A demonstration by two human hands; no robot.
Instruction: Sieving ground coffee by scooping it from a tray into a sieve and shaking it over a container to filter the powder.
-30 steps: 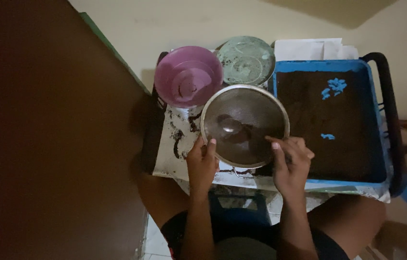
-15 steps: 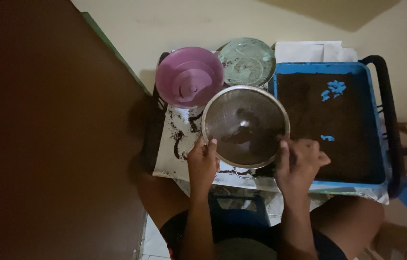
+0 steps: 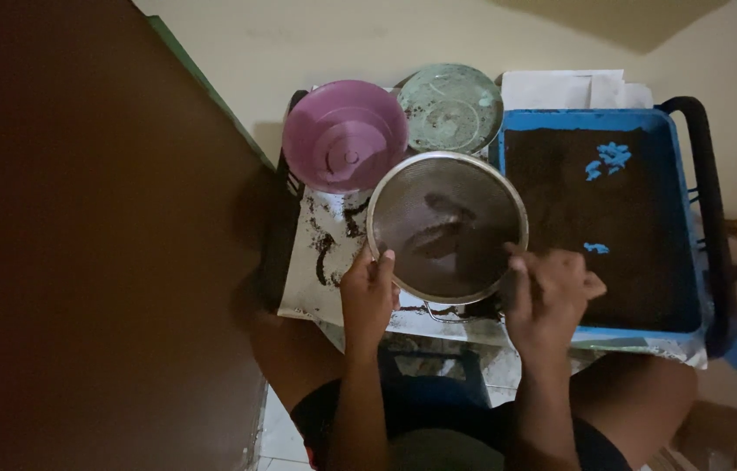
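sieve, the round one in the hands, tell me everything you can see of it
The sieve is round, with a thin shiny metal rim and fine grey mesh. It is held about level over the stained white sheet, beside the blue tray and below the purple bowl and green bowl. Dark powder clumps lie on the mesh. The left hand grips its near-left rim; the right hand is at its near-right rim, blurred.

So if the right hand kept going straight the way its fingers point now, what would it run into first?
The right hand points up and slightly left along the round sieve, already at its rim. Going on, it would probably cross the mesh first, then reach the green bowl beyond. Height is unclear from above.
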